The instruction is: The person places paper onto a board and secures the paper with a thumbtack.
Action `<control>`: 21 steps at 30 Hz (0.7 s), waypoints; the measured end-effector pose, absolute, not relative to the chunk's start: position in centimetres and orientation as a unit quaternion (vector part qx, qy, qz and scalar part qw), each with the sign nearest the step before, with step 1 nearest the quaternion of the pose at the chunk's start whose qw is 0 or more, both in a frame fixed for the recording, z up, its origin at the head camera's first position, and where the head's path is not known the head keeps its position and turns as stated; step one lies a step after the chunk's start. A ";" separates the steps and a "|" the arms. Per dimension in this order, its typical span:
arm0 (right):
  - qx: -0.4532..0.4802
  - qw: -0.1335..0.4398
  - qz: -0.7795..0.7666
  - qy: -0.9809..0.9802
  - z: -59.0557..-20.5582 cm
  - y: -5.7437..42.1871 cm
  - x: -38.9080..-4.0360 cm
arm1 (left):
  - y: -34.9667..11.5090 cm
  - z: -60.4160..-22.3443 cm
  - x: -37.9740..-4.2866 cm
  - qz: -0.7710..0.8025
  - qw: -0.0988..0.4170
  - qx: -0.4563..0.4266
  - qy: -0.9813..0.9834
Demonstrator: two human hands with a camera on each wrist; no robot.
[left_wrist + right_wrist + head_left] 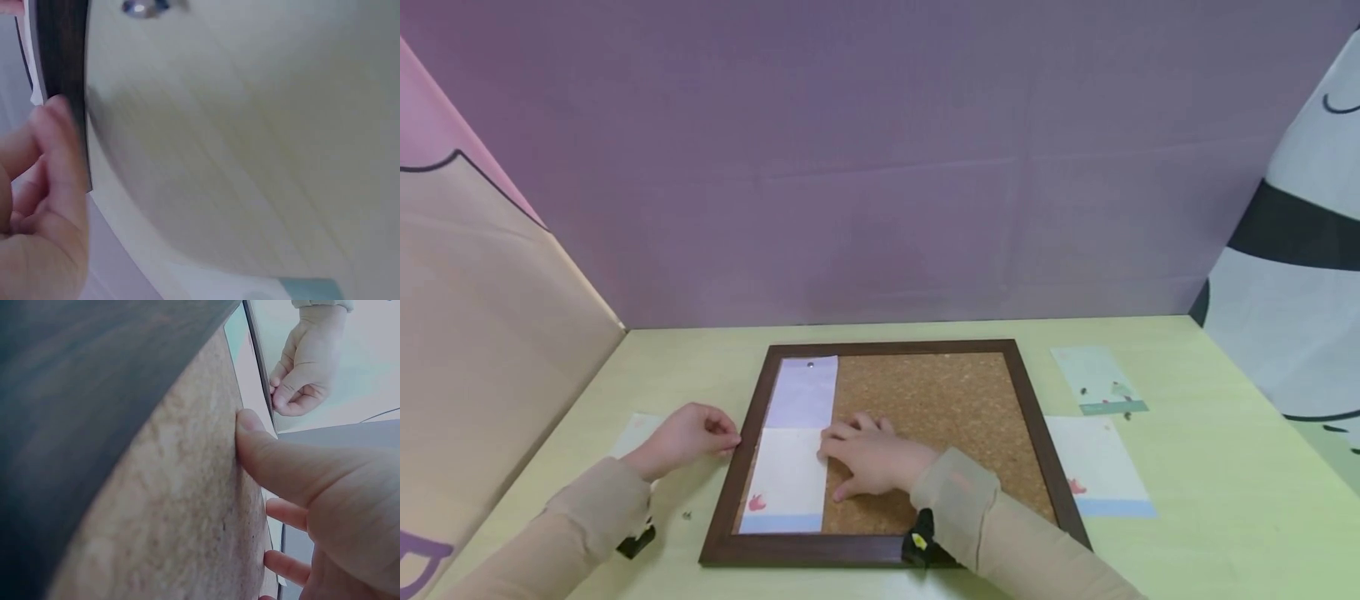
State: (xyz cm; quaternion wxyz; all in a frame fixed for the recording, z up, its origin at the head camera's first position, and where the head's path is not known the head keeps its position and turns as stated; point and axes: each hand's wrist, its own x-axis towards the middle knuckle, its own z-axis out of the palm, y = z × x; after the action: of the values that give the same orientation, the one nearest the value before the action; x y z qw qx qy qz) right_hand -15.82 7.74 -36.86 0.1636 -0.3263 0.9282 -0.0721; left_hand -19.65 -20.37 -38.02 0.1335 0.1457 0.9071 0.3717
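A person's right hand rests over a framed corkboard on a pale tabletop, its grip loose, fingers spread and fingertips at the right edge of a white sheet. The sheet lies upright along the board's left side, just left of that grip, with a red figure and a blue band at its foot. Directly above it, a lilac sheet bears a small pin near its top edge. The left hand is at the outer left side of the dark frame, fingers bent and tips drawn together; whether this grip holds anything cannot be told. The white sheet is just across the frame from it. Well to the right, a green-banded card lies above a blue-banded sheet. Another card is partly hidden by the left arm, near a small metallic piece.
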 end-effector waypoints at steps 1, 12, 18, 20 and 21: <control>-0.326 0.164 -0.073 0.928 -36.9 7.7 -15.8 | -20.4 -38.0 -19.6 0.367 0.135 0.143 0.909; -0.329 0.163 -0.081 0.927 -37.2 7.8 -16.1 | -20.8 -37.4 -20.2 0.499 0.214 0.085 0.835; -0.328 0.163 -0.083 0.927 -37.2 7.8 -16.1 | -20.6 -37.4 -20.2 0.501 0.199 0.065 0.840; -0.329 0.163 -0.083 0.926 -37.2 7.8 -16.1 | -20.5 -37.4 -20.2 0.492 0.192 0.059 0.847; -0.329 0.164 -0.083 0.926 -37.2 7.8 -16.1 | -20.5 -37.5 -20.1 0.489 0.188 0.057 0.850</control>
State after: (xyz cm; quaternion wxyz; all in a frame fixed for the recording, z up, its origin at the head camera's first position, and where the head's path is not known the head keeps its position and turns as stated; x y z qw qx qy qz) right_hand -16.10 7.80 -37.23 0.1636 -0.3294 0.9262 -0.0827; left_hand -20.12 -20.45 -37.47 0.1878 0.0565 0.8499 0.4890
